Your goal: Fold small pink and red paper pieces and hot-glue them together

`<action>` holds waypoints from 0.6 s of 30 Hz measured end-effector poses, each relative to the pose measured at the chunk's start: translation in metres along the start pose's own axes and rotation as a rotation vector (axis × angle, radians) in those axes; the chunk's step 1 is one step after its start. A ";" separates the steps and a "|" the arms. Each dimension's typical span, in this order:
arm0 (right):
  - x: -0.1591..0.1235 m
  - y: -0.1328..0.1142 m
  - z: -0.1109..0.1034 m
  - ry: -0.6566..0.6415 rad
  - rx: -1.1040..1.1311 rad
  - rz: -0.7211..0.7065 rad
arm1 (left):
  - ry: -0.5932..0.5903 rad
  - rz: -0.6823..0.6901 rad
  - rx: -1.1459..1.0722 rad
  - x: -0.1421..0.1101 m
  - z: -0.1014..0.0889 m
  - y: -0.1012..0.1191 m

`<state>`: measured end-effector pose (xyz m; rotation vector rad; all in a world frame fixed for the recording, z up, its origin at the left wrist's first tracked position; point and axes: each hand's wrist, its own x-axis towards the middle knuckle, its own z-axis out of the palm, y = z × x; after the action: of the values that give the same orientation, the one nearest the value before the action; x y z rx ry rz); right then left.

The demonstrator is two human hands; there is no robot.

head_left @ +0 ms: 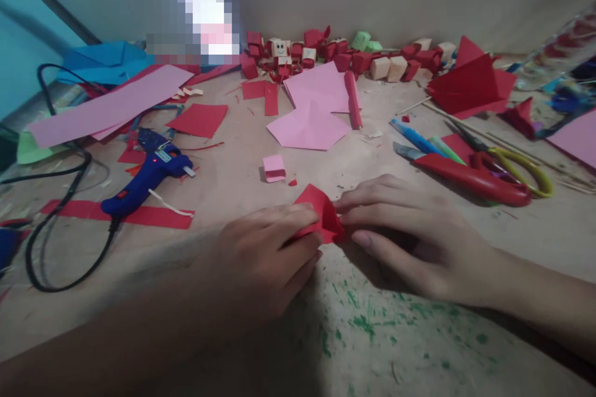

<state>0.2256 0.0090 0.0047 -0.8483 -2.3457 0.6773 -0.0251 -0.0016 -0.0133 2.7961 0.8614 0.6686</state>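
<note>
Between my hands is a small piece of folded red paper [329, 217], its upper corner pointing away from me. My left hand [274, 248] is closed on its left side, the fingers bent over it. At the paper's right edge, my right hand [410, 229] has its fingers stretched forward, thumb apart, the fingertips touching or nearly touching the paper. Just beyond lies a little pink paper box [274, 169], with a tiny red scrap [292, 183] beside it.
A blue glue gun [149, 173] with a black cord lies left on a red strip. To the right are a red-handled cutter [475, 180], yellow-handled scissors [524, 170] and a blue pen [414, 136]. Pink sheets [310, 127] and several small paper cubes [379, 67] lie at the back.
</note>
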 end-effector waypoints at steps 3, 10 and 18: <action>0.001 0.001 0.003 -0.020 -0.116 -0.045 | 0.006 0.017 -0.014 0.000 0.001 -0.001; -0.003 0.000 0.010 -0.142 -0.349 0.017 | -0.034 -0.044 -0.011 0.002 -0.002 0.000; -0.004 0.001 0.011 -0.148 -0.411 -0.023 | -0.032 -0.036 -0.009 0.001 -0.001 0.000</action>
<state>0.2219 0.0038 -0.0055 -0.9685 -2.6737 0.2549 -0.0248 -0.0013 -0.0120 2.7687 0.8980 0.6193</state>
